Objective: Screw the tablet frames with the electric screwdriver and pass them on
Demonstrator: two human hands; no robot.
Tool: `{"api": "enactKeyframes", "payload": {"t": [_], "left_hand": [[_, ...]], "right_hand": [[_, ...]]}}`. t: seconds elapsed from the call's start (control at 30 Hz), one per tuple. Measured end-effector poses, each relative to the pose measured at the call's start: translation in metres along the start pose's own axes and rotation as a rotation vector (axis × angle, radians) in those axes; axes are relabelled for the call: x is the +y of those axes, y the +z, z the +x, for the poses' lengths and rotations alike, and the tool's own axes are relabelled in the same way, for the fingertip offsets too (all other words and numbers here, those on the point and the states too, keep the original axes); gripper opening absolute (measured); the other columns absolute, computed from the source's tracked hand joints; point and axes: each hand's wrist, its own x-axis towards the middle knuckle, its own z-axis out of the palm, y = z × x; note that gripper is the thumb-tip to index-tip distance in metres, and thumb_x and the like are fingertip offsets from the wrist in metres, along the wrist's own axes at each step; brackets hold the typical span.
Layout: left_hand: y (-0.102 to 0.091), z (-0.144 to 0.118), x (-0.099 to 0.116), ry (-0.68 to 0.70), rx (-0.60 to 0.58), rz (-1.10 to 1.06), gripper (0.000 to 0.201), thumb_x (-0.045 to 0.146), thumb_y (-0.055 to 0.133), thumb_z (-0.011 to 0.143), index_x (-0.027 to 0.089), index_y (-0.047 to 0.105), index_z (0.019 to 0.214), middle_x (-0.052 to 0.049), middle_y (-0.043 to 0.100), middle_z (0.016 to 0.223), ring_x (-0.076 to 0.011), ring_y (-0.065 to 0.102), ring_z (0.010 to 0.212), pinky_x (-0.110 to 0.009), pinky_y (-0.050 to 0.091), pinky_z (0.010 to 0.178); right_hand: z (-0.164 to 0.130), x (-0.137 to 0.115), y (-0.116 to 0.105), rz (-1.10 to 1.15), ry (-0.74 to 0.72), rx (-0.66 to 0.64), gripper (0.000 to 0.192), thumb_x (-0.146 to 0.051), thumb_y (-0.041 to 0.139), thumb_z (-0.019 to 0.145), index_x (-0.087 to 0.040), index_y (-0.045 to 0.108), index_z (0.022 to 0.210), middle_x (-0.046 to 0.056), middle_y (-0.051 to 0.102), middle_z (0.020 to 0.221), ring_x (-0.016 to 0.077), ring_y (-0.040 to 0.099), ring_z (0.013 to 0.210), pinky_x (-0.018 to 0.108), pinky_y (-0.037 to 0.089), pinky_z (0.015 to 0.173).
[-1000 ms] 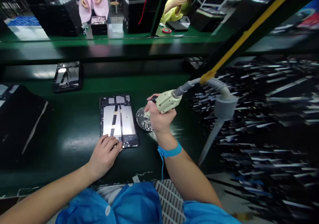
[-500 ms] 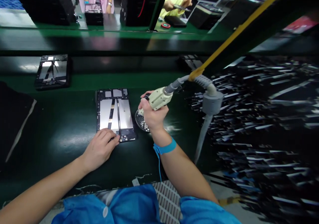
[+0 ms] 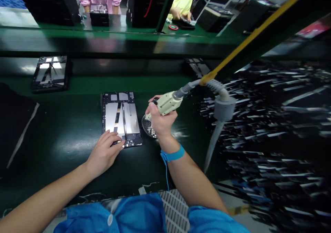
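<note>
a: what's sitting on that dark green bench [image 3: 77, 146]?

b: an opened tablet [image 3: 121, 118] flat in the middle, a round perforated screw dish [image 3: 148, 126] just beside its right edge, and a second opened tablet [image 3: 50, 73] well apart at the back left. a black sheet [image 3: 12, 122] lies at the far left.

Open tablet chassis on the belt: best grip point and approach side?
Judging by its pose, take the tablet chassis by its long left edge, coming from the left. It lies flat; the left hand rests on its near corner, and the screw dish and right hand crowd its right side.
</note>
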Motion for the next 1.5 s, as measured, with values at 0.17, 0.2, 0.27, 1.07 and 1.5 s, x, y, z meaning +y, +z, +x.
{"api": "enactKeyframes", "payload": {"t": [0.17, 0.2, 0.27, 1.07, 1.5], "left_hand": [[0.004, 0.006, -0.005, -0.007, 0.021, 0.003, 0.021, 0.011, 0.062, 0.097, 0.018, 0.068, 0.116, -0.01, 0.069, 0.113, -0.0279, 0.061, 0.124, -0.058, 0.046, 0.113], [0.004, 0.007, -0.005, -0.013, 0.014, 0.006, 0.021, 0.012, 0.061, 0.097, 0.018, 0.068, 0.116, -0.01, 0.069, 0.113, -0.028, 0.06, 0.125, -0.058, 0.046, 0.113], [0.004, 0.007, -0.005, -0.027, -0.001, 0.005, 0.023, 0.013, 0.061, 0.098, 0.02, 0.068, 0.118, -0.01, 0.069, 0.114, -0.0278, 0.06, 0.126, -0.058, 0.047, 0.113], [0.001, 0.003, -0.005, -0.025, 0.015, 0.003, 0.029, 0.012, 0.057, 0.098, 0.024, 0.071, 0.12, -0.011, 0.069, 0.12, -0.0283, 0.063, 0.123, -0.058, 0.049, 0.111], [0.003, 0.003, -0.007, -0.024, -0.006, 0.001, 0.021, 0.012, 0.062, 0.097, 0.02, 0.068, 0.117, -0.009, 0.068, 0.115, -0.0276, 0.063, 0.122, -0.056, 0.049, 0.109]], "right_hand": [[-0.017, -0.035, 0.006, 0.142, -0.014, -0.041, 0.02, -0.037, 0.072, 0.088, -0.025, 0.062, 0.101, -0.001, 0.066, 0.086, 0.01, 0.06, 0.049, 0.027, 0.051, 0.046], [-0.024, -0.041, 0.008, 0.164, 0.005, -0.089, 0.021, -0.038, 0.071, 0.088, -0.025, 0.062, 0.102, 0.0, 0.065, 0.088, 0.0101, 0.061, 0.05, 0.027, 0.051, 0.046], [-0.041, -0.049, 0.011, 0.187, 0.048, -0.207, 0.024, -0.04, 0.071, 0.089, -0.026, 0.062, 0.105, 0.001, 0.066, 0.093, 0.0106, 0.062, 0.052, 0.028, 0.054, 0.047], [-0.072, -0.05, 0.023, 0.149, -0.007, -0.455, 0.026, -0.034, 0.076, 0.082, -0.023, 0.063, 0.102, 0.003, 0.069, 0.088, 0.018, 0.069, 0.074, 0.036, 0.063, 0.071], [0.006, 0.003, -0.008, -0.032, -0.032, 0.042, 0.02, -0.036, 0.073, 0.086, -0.023, 0.063, 0.097, -0.002, 0.067, 0.083, 0.0095, 0.059, 0.05, 0.028, 0.052, 0.049]]}}
